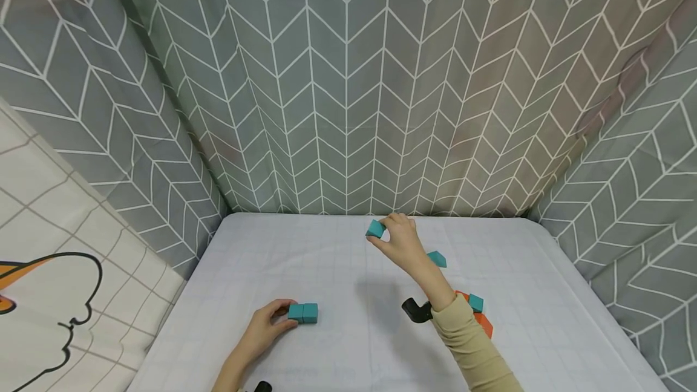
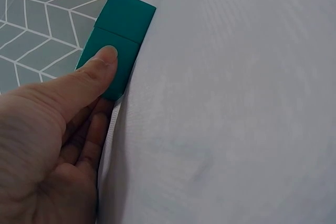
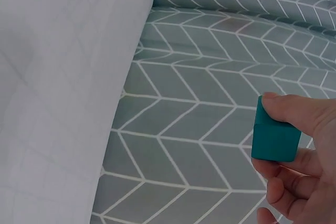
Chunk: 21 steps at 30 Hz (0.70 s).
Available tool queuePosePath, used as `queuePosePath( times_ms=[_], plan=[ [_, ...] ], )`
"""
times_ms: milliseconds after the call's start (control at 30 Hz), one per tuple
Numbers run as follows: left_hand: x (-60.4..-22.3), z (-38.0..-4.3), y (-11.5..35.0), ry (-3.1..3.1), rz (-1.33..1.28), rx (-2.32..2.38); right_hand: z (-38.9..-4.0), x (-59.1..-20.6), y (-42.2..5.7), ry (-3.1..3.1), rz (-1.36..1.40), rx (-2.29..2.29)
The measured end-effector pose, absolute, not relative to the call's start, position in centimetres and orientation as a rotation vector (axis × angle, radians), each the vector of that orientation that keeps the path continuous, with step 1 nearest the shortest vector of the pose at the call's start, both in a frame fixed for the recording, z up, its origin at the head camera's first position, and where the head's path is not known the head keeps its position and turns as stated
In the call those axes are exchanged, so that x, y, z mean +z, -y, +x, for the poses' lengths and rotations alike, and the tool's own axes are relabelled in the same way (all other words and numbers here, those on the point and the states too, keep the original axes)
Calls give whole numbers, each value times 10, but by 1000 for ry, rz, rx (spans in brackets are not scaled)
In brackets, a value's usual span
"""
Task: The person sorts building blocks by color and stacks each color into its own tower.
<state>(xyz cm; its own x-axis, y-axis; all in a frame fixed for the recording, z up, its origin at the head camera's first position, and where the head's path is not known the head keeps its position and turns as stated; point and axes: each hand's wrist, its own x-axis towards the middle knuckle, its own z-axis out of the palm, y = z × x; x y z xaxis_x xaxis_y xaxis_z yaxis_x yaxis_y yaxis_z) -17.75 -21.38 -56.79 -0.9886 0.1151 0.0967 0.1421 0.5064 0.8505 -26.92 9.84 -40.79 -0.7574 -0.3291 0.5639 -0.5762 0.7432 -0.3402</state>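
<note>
Two teal cubes stand side by side on the table, touching face to face. My left hand (image 1: pixel 262 326) pinches the nearer cube (image 1: pixel 296 313) between thumb and fingers; the other cube (image 1: pixel 310 313) adjoins it on the right. In the left wrist view the thumb lies across one face of the held cube (image 2: pixel 113 59). Above the table's far part, my right hand (image 1: pixel 402 242) holds a third teal cube (image 1: pixel 375 229) in the air. The right wrist view shows that cube (image 3: pixel 275 137) between thumb and fingers.
Behind the right forearm lies a teal wedge-like block (image 1: pixel 437 259). Partly hidden by the sleeve, orange pieces (image 1: pixel 483 324) lie with a small teal block (image 1: pixel 476 303) at the right. A white cloth covers the table (image 1: pixel 261 253); patterned curtains (image 1: pixel 348 89) hang beyond its far edge.
</note>
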Motion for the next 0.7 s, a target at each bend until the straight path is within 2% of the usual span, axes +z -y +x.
queuePosePath(
  times_ms=[300,700],
  plan=[
    [-569,-175,215,2693,-260,-1494,-267,-406,-67,2462,807,641],
    [-566,-176,211,2679,-251,-1507,-248,-426,-17,2568,1012,488]
  ],
)
